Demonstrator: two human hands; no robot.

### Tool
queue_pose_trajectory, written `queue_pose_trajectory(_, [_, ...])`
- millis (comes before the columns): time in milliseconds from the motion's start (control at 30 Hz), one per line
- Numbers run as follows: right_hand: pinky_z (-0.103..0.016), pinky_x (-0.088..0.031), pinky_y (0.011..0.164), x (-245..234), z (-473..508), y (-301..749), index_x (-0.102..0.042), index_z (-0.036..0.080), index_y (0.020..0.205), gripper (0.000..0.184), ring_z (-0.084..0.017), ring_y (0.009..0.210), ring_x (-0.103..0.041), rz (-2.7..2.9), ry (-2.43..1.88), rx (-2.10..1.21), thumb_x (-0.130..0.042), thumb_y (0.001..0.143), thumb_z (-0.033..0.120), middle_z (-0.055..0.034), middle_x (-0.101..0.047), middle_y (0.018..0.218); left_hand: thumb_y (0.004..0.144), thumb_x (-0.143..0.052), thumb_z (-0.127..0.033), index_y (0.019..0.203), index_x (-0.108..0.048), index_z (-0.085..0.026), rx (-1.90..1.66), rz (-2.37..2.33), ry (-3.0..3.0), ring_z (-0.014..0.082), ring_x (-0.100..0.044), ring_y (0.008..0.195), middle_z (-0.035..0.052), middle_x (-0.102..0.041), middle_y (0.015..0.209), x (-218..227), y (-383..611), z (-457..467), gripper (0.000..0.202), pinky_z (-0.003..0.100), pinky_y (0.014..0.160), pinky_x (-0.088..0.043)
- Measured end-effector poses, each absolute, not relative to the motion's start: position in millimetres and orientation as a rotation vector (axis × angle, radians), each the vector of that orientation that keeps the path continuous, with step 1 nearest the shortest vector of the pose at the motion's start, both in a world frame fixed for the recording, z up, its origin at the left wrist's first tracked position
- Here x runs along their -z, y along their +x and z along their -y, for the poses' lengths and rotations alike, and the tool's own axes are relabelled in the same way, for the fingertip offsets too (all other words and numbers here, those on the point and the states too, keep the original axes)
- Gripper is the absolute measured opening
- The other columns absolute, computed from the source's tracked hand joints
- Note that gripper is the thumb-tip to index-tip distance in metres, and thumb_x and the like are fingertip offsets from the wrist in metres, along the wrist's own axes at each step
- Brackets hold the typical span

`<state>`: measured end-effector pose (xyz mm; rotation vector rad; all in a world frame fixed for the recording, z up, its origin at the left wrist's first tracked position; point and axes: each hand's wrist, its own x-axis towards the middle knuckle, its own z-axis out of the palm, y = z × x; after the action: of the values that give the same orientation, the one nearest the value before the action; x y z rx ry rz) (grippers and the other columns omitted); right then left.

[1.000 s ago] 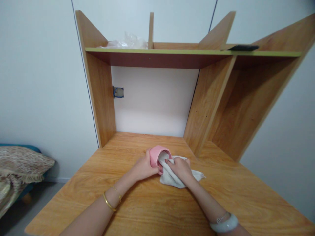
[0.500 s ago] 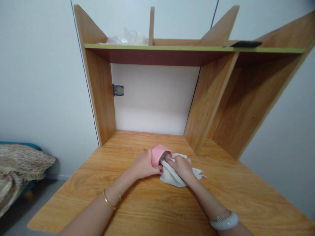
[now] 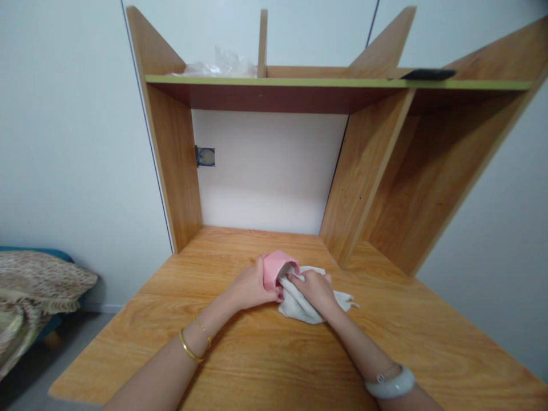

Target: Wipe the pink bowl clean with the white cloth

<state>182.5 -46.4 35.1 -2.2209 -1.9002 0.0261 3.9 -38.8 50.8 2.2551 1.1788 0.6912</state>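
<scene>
Head view: we grip a pink cup (image 3: 276,267) in our left hand (image 3: 250,288), while our right hand (image 3: 315,287) presses a white cloth (image 3: 299,302) into its mouth, low over the counter (image 3: 274,365).

The cup (image 3: 276,267) was pink, the cloth (image 3: 299,299) off-white, the desk (image 3: 299,359) orange-brown woodgrain with a green-edged shelf (image 3: 334,83), and the bedding (image 3: 29,285) at lower left brown-patterned.

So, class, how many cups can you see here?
1: a pink cup, tilted, mid-desk, gripped by the left hand while the right hand presses a white cloth into its mouth. The top shelf is partly hidden.
</scene>
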Motion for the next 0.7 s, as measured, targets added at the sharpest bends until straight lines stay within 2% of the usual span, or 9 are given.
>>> queue_pose_trajectory(433, [-0.032,-0.033,0.075,-36.4,45.1,182.9,-0.070,0.015,0.076,0.050,-0.026,0.087,-0.061,1.904,-2.240,-0.062,-0.036,0.083,0.052,-0.0137,-0.070,0.082,0.059,-0.066,-0.041,0.126,-0.030,-0.014,-0.699,-1.191,2.242,0.0252,-0.060,0.086,0.0104,-0.061,0.102,-48.3,4.3,37.1,0.081,0.031,0.069,-0.046])
queue_pose_trajectory(700, [-0.032,-0.034,0.074,-36.3,45.5,182.9,-0.070,0.016,0.077,0.051,-0.027,0.088,-0.061,1.908,-2.229,-0.063,-0.034,0.084,0.051,-0.0133,-0.070,0.084,0.059,-0.067,-0.039,0.125,-0.031,-0.014,-0.731,-1.186,2.223,0.0247,-0.059,0.089,0.0105,-0.060,0.105,-47.0,4.6,37.1,0.079,0.031,0.072,-0.046])
